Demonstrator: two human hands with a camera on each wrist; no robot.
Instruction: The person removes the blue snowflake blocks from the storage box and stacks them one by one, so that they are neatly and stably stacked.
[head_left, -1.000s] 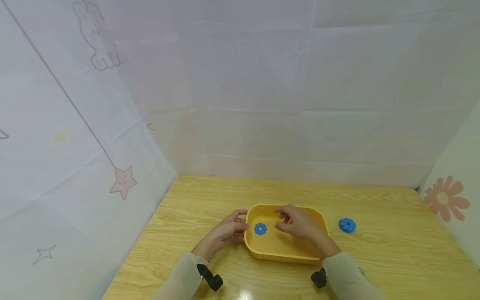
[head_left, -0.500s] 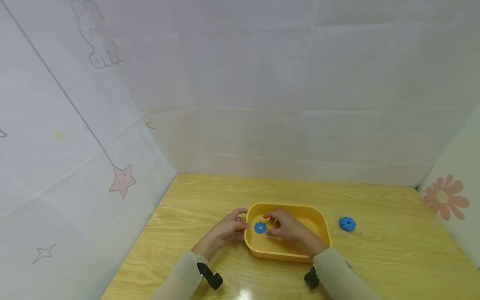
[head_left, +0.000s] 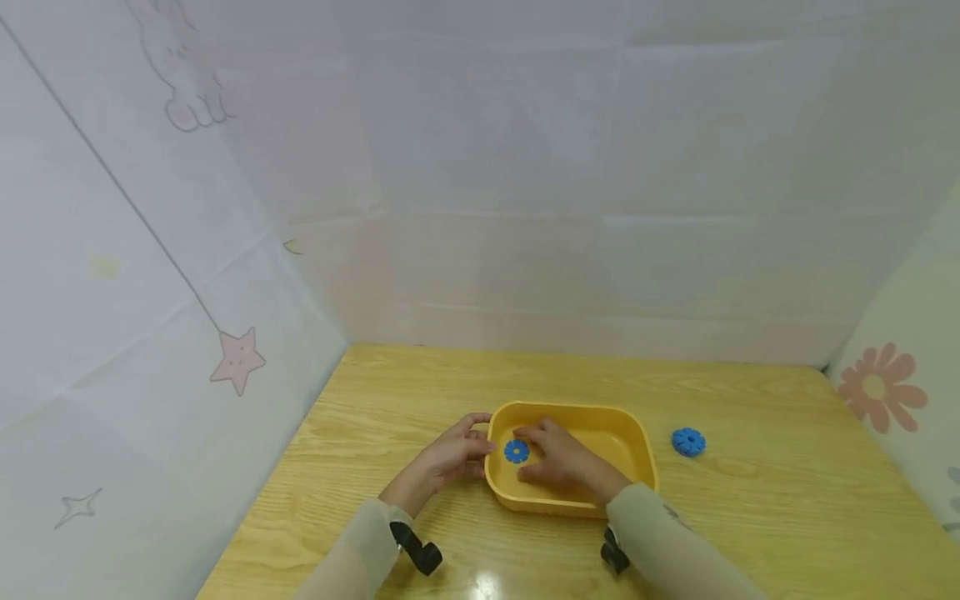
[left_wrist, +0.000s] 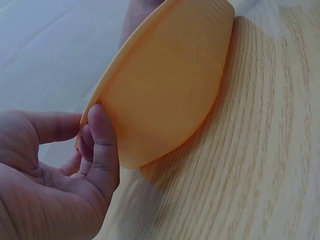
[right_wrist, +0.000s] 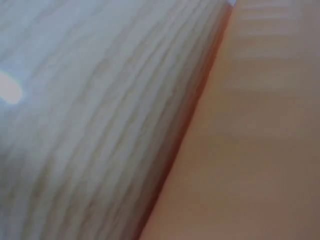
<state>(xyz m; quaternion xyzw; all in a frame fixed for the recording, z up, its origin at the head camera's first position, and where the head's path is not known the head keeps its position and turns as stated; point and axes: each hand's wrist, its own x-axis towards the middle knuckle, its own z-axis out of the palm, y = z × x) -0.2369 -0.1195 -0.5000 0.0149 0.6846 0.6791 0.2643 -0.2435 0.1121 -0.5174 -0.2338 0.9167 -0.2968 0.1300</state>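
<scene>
On the table, a yellow plastic basin (head_left: pixel 622 442) is gripped at its left end by my left hand (head_left: pixel 450 454). In the left wrist view, the thumb and fingertips of the left hand (left_wrist: pixel 65 165) meet at the rim of the basin (left_wrist: pixel 165 85). A blue notched disc (head_left: pixel 516 452), like a snowflake building piece, lies flat on the basin's floor near the left end. My right hand (head_left: pixel 558 457) reaches inside the basin, its thumb and index finger spread apart just right of the disc. Only the basin's outer wall (right_wrist: pixel 250 150) and tabletop show in the right wrist view.
Several blue notched discs (head_left: pixel 688 442) seem stacked on the wooden table (head_left: pixel 772 492) right of the basin. White cloth (head_left: pixel 495 183) with printed drawings stands behind the table and along both sides.
My right hand has moved left inside the basin, from its middle to beside the blue disc. My left hand keeps its hold on the rim. The view has shifted slightly.
</scene>
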